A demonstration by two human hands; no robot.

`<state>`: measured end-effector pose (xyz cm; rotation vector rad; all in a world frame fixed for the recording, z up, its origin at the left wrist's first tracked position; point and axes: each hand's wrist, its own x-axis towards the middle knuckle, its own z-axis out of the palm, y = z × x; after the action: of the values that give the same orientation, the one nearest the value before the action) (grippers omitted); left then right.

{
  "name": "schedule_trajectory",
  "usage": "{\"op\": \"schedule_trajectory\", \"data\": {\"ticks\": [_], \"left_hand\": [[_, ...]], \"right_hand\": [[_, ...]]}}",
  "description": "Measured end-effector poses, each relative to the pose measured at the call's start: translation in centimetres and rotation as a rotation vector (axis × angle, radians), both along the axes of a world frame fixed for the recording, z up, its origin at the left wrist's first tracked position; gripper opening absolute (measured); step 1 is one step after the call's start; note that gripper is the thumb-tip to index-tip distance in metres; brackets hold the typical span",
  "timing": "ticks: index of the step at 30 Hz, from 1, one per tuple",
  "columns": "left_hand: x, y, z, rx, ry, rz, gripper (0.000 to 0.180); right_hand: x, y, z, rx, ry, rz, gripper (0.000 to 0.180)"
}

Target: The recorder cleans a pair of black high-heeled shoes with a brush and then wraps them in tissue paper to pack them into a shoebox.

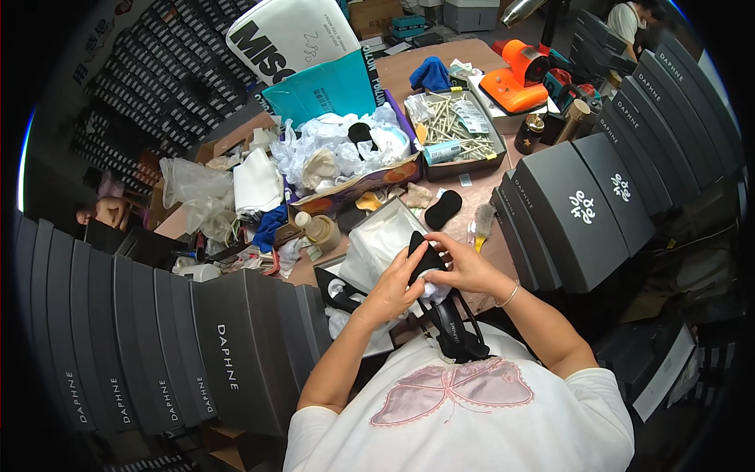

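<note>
Close in front of my chest, a black strappy shoe (458,337) is held with its pointed toe away from me and its heel end near my shirt. My left hand (387,289) is closed round the left side of the toe. On the other side, my right hand (465,269) grips the shoe with thumb and fingers. White stuffing paper (435,292) bulges from the opening under my fingers. A second black shoe (340,294) lies left of my left hand among white paper. Just beyond my hands is a grey shoebox (401,208) with white tissue paper (379,245).
Stacked dark shoeboxes (255,346) wall the left side; more shoeboxes (562,216) stand at the right. A black oval pad (443,210) and a brush (483,219) lie beyond my hands. Farther back are a tray of sticks (497,149), a carton of crumpled paper (362,187) and an orange device (515,82).
</note>
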<state>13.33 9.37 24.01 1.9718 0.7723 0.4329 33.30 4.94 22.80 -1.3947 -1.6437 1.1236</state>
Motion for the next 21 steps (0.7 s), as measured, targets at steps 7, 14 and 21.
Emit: {"op": "schedule_trajectory", "data": {"ticks": [7,14,21], "left_hand": [[0.5,-0.2,0.3,-0.070,0.116,-0.037,0.066],[0.6,-0.5,-1.0,-0.012,0.036,0.006,0.067],[0.8,-0.5,-1.4,0.033,0.054,0.005,0.066]], "right_hand": [[-0.5,-0.6,-0.7,0.119,-0.573,0.092,0.054],[0.1,0.0,-2.2,0.190,-0.437,0.127,0.055],[-0.5,-0.7,-2.4,0.083,-0.531,0.092,0.054]]}}
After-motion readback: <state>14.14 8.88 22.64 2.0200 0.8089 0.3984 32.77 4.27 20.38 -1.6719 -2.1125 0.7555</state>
